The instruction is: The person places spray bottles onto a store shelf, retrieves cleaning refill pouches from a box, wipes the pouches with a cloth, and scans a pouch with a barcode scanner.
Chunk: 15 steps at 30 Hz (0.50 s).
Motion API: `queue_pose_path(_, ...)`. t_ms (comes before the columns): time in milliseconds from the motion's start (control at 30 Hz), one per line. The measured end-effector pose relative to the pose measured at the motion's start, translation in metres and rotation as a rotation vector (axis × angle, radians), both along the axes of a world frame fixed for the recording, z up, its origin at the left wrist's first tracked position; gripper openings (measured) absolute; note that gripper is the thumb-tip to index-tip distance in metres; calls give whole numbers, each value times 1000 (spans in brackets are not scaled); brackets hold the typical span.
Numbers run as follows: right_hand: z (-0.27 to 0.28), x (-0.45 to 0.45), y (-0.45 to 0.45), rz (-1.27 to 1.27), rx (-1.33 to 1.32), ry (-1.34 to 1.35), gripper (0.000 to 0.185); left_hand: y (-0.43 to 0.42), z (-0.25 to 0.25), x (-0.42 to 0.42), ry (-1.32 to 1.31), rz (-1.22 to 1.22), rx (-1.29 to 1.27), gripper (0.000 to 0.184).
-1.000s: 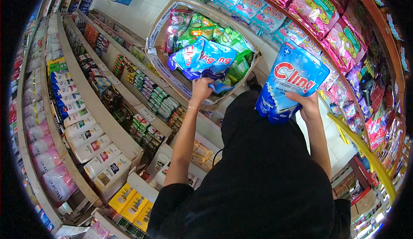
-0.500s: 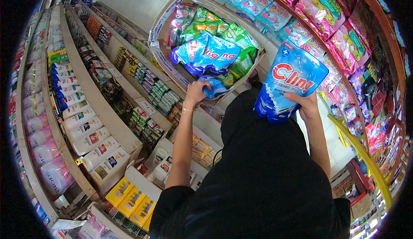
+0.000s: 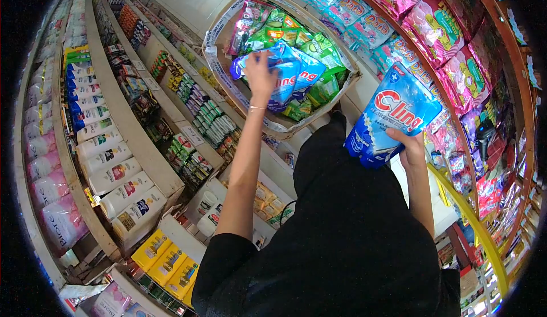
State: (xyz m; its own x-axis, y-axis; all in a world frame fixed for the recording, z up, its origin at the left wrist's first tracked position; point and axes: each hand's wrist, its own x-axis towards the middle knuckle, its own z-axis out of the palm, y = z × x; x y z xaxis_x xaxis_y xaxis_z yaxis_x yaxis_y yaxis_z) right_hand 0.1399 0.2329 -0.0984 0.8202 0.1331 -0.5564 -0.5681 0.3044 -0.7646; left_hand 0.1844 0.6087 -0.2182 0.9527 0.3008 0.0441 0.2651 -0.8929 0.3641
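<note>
In my right hand is an upright blue refill pouch labelled Cling, gripped at its lower right side with the thumb across the front. My left hand is over the open cardboard box, right at the blue Cling pouches lying in it. Its fingers point down and are smeared by motion, so whether they grip a pouch does not show. Green pouches lie around and under the blue ones, and a dark pink pouch is at the box's far left corner.
Shelves with white bottles, yellow boxes and small packets run along the left. On the right, pink packs and Daia packs fill a shelf. A yellow rail curves at the lower right.
My left hand has moved from the box's near edge, where it held a crumpled blue pouch, up and over the blue pouches. The right hand's pouch has shifted slightly down and right.
</note>
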Motion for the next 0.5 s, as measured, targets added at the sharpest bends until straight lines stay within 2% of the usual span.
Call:
queue_pose_path(67,0,2,2,16,5,-11,63,-28,-7,7,75,27,49,59)
queue_pose_path(100,0,3,3,26,6,-16,63,-28,-37,7,15,-29,-30,63)
queue_pose_path(133,0,4,4,35,7,-22,63,-25,-63,12,82,-200,25,60)
queue_pose_path(200,2,6,8,60,0,-53,63,-56,-71,12,242,-227,244,50)
queue_pose_path(267,4,8,10,84,-4,-83,63,-80,-87,7,245,-229,492,52)
queue_pose_path(333,4,9,11,100,-5,-109,63,-94,-90,-3,375,-288,389,48)
queue_pose_path(433,4,10,12,79,-16,-102,65,-96,-80,-25,113,-166,-207,54)
queue_pose_path(500,2,11,10,76,-25,-89,67,-93,-42,-29,23,-74,-73,67)
